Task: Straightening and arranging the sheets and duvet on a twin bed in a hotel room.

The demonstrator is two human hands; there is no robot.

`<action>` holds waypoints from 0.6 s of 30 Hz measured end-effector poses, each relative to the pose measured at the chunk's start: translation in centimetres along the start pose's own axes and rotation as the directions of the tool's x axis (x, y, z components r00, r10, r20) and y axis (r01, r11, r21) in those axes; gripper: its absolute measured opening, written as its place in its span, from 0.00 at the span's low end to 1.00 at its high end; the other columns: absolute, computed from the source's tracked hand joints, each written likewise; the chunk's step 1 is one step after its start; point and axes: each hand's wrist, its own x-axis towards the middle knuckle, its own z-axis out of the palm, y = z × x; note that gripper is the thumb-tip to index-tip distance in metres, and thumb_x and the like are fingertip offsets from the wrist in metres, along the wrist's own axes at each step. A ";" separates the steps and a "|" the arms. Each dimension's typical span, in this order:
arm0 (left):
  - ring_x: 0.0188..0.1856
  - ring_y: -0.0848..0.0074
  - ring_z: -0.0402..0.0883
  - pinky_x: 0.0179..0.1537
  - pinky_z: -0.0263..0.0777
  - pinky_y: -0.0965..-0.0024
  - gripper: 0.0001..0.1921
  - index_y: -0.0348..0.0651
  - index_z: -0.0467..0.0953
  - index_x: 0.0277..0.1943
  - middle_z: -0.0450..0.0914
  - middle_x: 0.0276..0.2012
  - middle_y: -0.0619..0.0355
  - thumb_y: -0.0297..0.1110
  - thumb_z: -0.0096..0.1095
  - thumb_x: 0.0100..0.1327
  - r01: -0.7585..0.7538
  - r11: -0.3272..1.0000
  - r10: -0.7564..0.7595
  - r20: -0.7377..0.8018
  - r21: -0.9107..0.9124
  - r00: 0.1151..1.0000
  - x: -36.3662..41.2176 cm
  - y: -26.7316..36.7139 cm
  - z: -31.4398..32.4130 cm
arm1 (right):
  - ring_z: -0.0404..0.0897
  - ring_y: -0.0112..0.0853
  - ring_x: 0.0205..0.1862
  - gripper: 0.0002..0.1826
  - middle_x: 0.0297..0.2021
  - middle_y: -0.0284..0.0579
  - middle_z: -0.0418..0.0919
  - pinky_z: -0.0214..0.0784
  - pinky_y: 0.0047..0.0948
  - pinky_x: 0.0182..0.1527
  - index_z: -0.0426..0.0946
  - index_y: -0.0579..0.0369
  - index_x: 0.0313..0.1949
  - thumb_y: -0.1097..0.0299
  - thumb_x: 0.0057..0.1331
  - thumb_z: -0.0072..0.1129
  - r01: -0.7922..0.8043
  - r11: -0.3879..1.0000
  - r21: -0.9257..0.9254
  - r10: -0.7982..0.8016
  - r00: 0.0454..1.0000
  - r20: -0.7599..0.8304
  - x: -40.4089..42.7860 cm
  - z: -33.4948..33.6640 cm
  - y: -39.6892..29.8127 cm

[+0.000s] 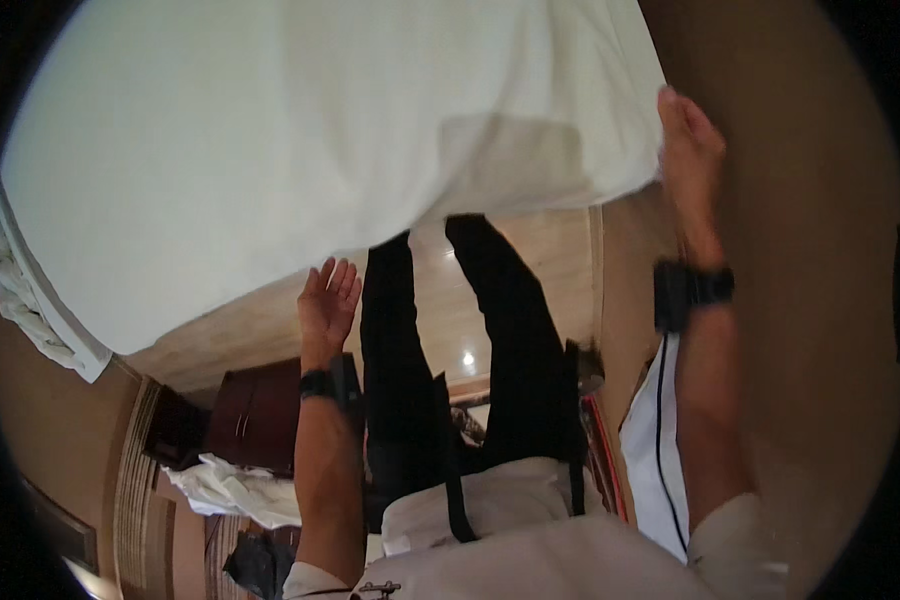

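A large white sheet (255, 135) spreads over a bed before me, with soft folds and a shadow near its right corner. At the sheet's right edge, my right hand (690, 142) has its fingers closed on the cloth; some of the fingers are hidden. My left hand (331, 301) is just below the near edge of the sheet, palm turned up, fingers apart and holding nothing. Each wrist wears a black strapped device.
Dark wooden cabinets (251, 412) stand behind me at the left. Crumpled white cloth (232, 487) lies beside them, and more white cloth (30, 300) bunches at the bed's far left side. Glossy tiled floor (461, 330) shows between my legs. A brown wall (810, 300) runs along the right.
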 end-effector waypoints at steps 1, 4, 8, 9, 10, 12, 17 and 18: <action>0.52 0.65 0.73 0.55 0.68 0.61 0.21 0.39 0.65 0.56 0.72 0.50 0.50 0.47 0.48 0.69 -0.030 0.999 0.032 0.167 -0.011 0.985 3.4 -0.6 3.1 | 0.75 0.23 0.31 0.15 0.29 0.38 0.80 0.68 0.25 0.37 0.79 0.63 0.35 0.60 0.66 0.56 0.126 0.942 -0.311 -0.199 0.956 -0.214 4.1 -3.0 6.2; 0.53 0.64 0.73 0.55 0.67 0.61 0.22 0.40 0.66 0.58 0.72 0.52 0.51 0.46 0.47 0.69 0.111 0.993 -0.109 0.034 -0.043 0.993 6.4 -4.7 1.5 | 0.71 0.27 0.26 0.19 0.21 0.45 0.76 0.67 0.33 0.34 0.78 0.62 0.34 0.54 0.64 0.56 -0.029 0.580 -0.814 -0.396 0.863 -0.313 11.9 -8.2 16.6; 0.52 0.65 0.74 0.53 0.69 0.62 0.21 0.41 0.67 0.56 0.73 0.51 0.52 0.46 0.48 0.69 0.110 0.994 -0.111 -0.129 -0.021 0.985 4.1 -3.9 -0.9 | 0.67 0.25 0.23 0.18 0.22 0.35 0.74 0.65 0.28 0.29 0.79 0.60 0.34 0.56 0.67 0.52 0.074 0.631 -0.773 -0.442 0.852 -0.280 11.0 -2.9 10.6; 0.50 0.65 0.75 0.52 0.70 0.63 0.20 0.41 0.68 0.55 0.75 0.49 0.53 0.46 0.48 0.69 0.082 0.997 -0.080 -0.147 0.009 0.986 3.7 -3.3 -1.1 | 0.69 0.23 0.23 0.17 0.23 0.34 0.76 0.66 0.25 0.28 0.79 0.59 0.36 0.57 0.68 0.51 0.063 0.686 -0.724 -0.397 0.867 -0.301 8.6 -1.7 7.5; 0.49 0.66 0.77 0.51 0.70 0.63 0.19 0.41 0.69 0.54 0.76 0.47 0.53 0.45 0.48 0.69 0.047 0.998 -0.040 -0.164 0.034 0.986 3.3 -3.1 -0.7 | 0.70 0.21 0.23 0.16 0.25 0.33 0.78 0.66 0.22 0.27 0.79 0.57 0.37 0.57 0.69 0.50 0.058 0.739 -0.671 -0.352 0.883 -0.311 6.1 -0.9 3.9; 0.46 0.68 0.78 0.49 0.72 0.65 0.18 0.41 0.69 0.53 0.78 0.43 0.54 0.44 0.48 0.69 0.019 1.000 -0.017 -0.064 0.023 0.998 3.5 -2.5 0.5 | 0.75 0.19 0.25 0.14 0.28 0.35 0.81 0.69 0.19 0.28 0.78 0.56 0.40 0.60 0.69 0.50 0.219 0.850 -0.479 -0.402 0.856 -0.324 3.2 0.0 0.0; 0.44 0.69 0.79 0.45 0.75 0.67 0.18 0.39 0.68 0.55 0.77 0.43 0.54 0.43 0.46 0.71 0.037 0.999 -0.037 0.001 0.040 0.999 4.0 -4.9 1.9 | 0.80 0.39 0.31 0.15 0.28 0.55 0.80 0.70 0.37 0.38 0.79 0.63 0.33 0.61 0.64 0.52 -0.123 0.579 -0.806 -0.286 0.895 -0.342 12.6 -5.7 15.9; 0.43 0.69 0.79 0.45 0.74 0.67 0.17 0.40 0.69 0.54 0.79 0.41 0.54 0.43 0.46 0.71 0.071 0.997 -0.070 -0.011 0.037 0.997 4.1 -5.0 2.9 | 0.80 0.48 0.30 0.17 0.26 0.61 0.78 0.69 0.42 0.36 0.78 0.64 0.30 0.60 0.64 0.51 -0.086 0.565 -0.820 -0.363 0.867 -0.341 15.3 -7.8 17.8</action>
